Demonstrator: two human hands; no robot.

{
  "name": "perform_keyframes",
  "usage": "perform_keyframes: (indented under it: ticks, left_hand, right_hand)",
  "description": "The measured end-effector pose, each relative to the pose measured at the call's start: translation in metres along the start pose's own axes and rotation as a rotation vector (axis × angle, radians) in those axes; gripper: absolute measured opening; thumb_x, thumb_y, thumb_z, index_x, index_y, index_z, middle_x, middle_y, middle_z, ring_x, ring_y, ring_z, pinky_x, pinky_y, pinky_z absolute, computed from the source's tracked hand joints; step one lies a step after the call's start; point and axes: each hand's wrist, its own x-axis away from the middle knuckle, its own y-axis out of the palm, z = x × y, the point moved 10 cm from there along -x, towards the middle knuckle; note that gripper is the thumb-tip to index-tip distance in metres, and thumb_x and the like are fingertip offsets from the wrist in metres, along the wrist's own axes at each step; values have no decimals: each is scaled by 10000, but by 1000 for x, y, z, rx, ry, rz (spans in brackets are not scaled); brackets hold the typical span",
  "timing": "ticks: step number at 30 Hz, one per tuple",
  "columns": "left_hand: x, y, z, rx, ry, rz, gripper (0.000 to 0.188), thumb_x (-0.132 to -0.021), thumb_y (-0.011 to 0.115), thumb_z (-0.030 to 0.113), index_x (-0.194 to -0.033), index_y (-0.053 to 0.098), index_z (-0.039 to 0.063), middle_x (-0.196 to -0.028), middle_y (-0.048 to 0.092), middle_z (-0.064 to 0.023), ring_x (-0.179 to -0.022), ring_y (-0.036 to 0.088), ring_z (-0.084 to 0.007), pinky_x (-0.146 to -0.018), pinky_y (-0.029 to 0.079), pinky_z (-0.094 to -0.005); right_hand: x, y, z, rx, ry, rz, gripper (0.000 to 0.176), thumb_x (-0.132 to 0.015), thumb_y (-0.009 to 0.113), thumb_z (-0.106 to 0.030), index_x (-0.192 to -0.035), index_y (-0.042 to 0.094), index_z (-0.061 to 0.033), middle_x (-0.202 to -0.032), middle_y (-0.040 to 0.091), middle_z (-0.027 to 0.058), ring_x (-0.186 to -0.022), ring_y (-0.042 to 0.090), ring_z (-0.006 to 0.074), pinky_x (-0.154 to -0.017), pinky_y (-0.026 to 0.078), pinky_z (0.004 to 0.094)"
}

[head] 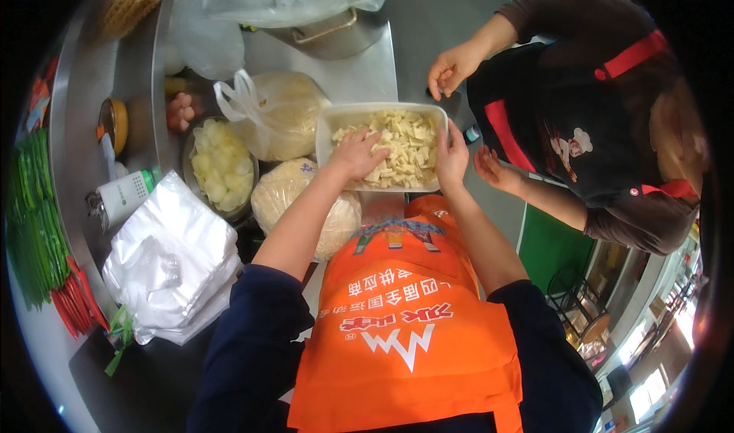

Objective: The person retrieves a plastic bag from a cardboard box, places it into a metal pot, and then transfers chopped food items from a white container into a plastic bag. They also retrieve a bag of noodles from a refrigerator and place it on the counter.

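A white plastic tub (324, 140) holds a heap of small, pale yellow cut food pieces (404, 146). My left hand (360, 155) lies palm down on the pieces at the tub's left half, fingers spread, its fingertips partly among them. At the tub's right end, my right hand (452, 156) grips the wall near the corner. Just left of the tub stands a tied plastic bag (287, 114) with pale contents. Below that, partly behind my left forearm, is a round clear-wrapped bundle (287, 195).
A bowl of pale slices (221, 169) and a stack of white plastic bags (172, 255) sit to the left. A metal pot (338, 34) stands beyond the tub. On the right, a co-worker's hands (456, 68) are close to the tub, apart from mine.
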Motion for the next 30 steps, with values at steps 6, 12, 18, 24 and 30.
perform_keyframes:
  ticks: [6, 12, 18, 24, 30]
  left_hand:
    - [38, -82, 7, 191, -10, 223, 495, -991, 621, 397, -1408, 614, 131, -1561, 481, -161, -1418, 468, -361, -1177, 379, -443]
    - [120, -189, -97, 356, -329, 1088, 356, -962, 665, 263, -1251, 692, 57, -1315, 670, -176, -1176, 654, -346, -1003, 515, -424]
    - [80, -160, -200, 423, -649, 830, 334, -895, 728, 289, -1131, 756, 54, -1137, 745, -182, -1045, 706, -377, -936, 544, -438]
    - [90, -173, -200, 1253, -390, 1087, 162, -940, 766, 185, -1037, 745, 57, -834, 659, 57, -688, 537, -50, -619, 413, -227]
    - [102, -212, -165, 1209, -202, 1185, 114, -970, 704, 112, -1016, 712, 8, -900, 721, -45, -776, 634, -95, -720, 493, -262]
  right_hand:
    - [0, -6, 8, 82, -19, -136, 465, -1016, 630, -324, -1375, 623, -29, -1257, 698, 183, -1075, 701, 321, -936, 534, 395]
    - [4, -20, 9, -54, 154, -244, 459, -1009, 629, -230, -1414, 584, -19, -1293, 686, 154, -1030, 704, 268, -926, 539, 372]
    - [22, -25, -102, -2, -288, -275, 424, -990, 613, -41, -1412, 575, -11, -1354, 643, 146, -1164, 653, 249, -977, 522, 354]
    - [34, 144, -243, -429, -319, -759, 600, -919, 692, -50, -1488, 499, -55, -1404, 612, 162, -1188, 649, 274, -981, 539, 374]
    - [7, 267, -308, -204, -386, -769, 506, -815, 738, -126, -1305, 631, -58, -1225, 662, 207, -1075, 664, 391, -940, 534, 462]
